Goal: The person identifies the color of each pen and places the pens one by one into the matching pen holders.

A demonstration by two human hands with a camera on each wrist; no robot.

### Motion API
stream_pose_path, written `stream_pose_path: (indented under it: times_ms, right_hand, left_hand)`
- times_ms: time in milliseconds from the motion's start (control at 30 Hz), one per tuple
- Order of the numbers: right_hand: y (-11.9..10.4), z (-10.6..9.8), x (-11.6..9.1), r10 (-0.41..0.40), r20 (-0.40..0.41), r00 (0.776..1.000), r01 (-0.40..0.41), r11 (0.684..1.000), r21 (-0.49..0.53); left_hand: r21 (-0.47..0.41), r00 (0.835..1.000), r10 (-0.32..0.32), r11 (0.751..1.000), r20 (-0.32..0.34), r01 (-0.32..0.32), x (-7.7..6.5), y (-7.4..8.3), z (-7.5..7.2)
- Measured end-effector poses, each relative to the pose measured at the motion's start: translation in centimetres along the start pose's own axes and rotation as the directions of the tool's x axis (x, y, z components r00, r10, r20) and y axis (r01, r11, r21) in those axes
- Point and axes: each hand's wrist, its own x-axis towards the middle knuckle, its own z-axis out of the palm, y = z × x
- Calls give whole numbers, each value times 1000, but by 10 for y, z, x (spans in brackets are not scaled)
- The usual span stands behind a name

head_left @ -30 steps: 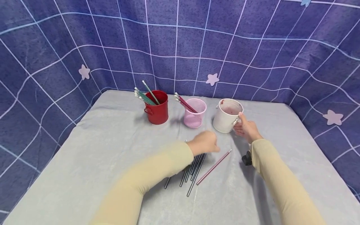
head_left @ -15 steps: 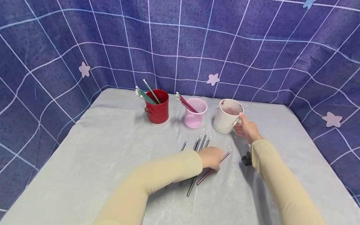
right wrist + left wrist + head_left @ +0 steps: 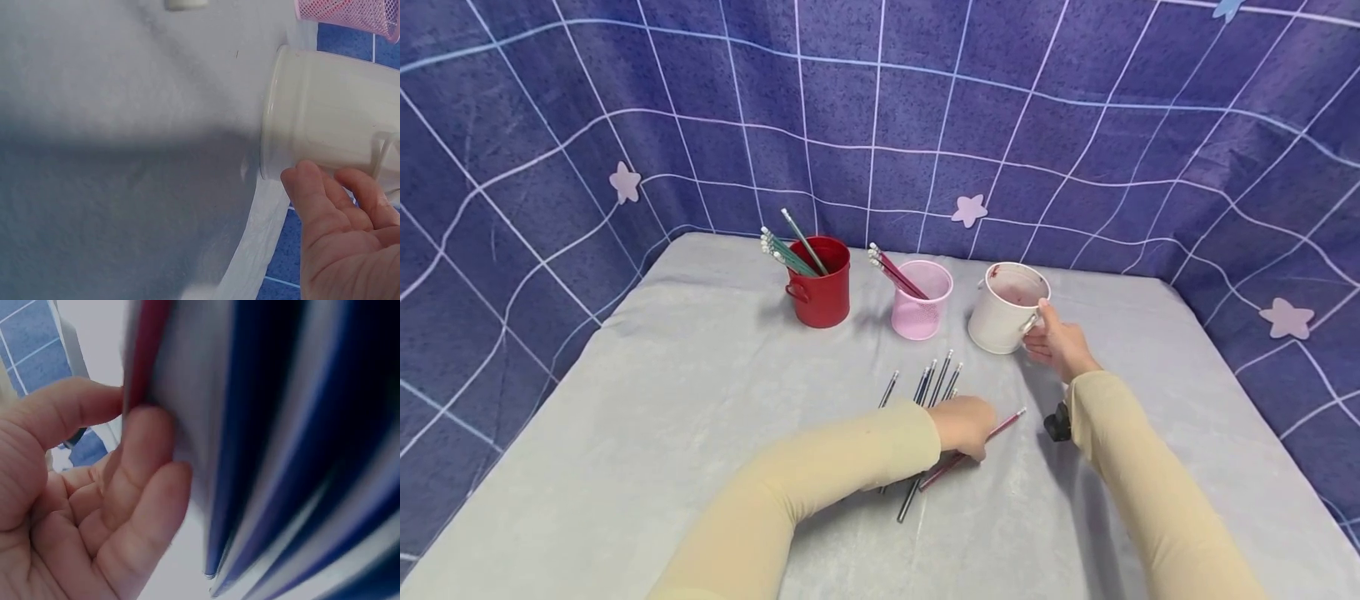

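Note:
Low over the table, my left hand (image 3: 966,423) pinches a maroon pencil (image 3: 1009,422) between thumb and fingertip, as the left wrist view shows. That pencil has a white eraser end pointing to the upper right. Several dark blue pencils (image 3: 942,379) lie beside it, partly under the left hand and sleeve. My right hand (image 3: 1060,346) holds a white metal bucket (image 3: 996,327) at its right side, by the small handle. In the right wrist view its fingers touch the bucket's wall. The bucket stands upright on the table; no pencil shows in it.
A red bucket (image 3: 822,307) with several green pencils (image 3: 790,257) stands at the back left. Between it and the white bucket is a pink mesh cup (image 3: 916,323) holding several maroon pencils (image 3: 901,280). A blue gridded cloth (image 3: 850,100) hangs behind the grey-covered table (image 3: 700,358).
My left hand has come down from above the dark pencils to the maroon one and taken hold of it. The pencil has shifted slightly. My right hand stays at the white bucket.

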Motion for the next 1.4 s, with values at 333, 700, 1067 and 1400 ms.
stream_pose_path:
  times_ms: [333, 700, 1067, 1400]
  right_hand:
    - [0, 1, -1, -5, -5, 1000, 5, 1000, -11]
    - [-3, -1, -2, -48, -11, 999, 48, 999, -1]
    - [0, -1, -1, -16, -20, 1000, 16, 1000, 13]
    - [1, 0, 0, -27, 17, 999, 28, 999, -28]
  left_hand:
    - [-106, 1000, 17, 994, -17, -19, -5, -4, -9]
    - [-349, 954, 149, 907, -259, -236, -5, -23, -39]
    - [-557, 898, 83, 759, -433, -339, -16, -35, -69]
    - [-615, 795, -22, 647, -606, -450, -29, -42, -95]
